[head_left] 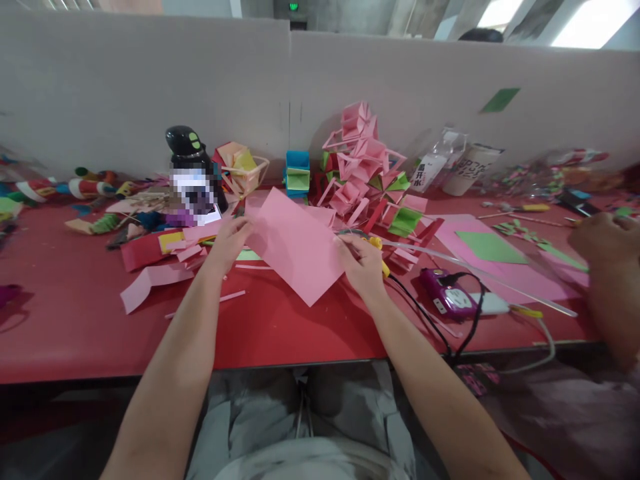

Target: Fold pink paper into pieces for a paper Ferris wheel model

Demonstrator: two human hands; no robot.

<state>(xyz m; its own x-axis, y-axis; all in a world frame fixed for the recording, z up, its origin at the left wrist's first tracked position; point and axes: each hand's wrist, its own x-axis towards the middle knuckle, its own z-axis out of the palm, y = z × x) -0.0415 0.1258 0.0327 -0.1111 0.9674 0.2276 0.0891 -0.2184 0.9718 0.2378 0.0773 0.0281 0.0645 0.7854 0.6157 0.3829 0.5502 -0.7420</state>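
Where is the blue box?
In the head view, the blue box stands near the middle by the wall, just left of the pink paper stack.

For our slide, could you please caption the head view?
Left hand and right hand hold a pink sheet over a red table.

The worktop (300,340) was red. Relative to the pink sheet (300,248), a blue-and-green paper box (298,175) stood behind, a glossy black bottle (187,150) to the left, and a purple device (453,297) with a white label to the right.
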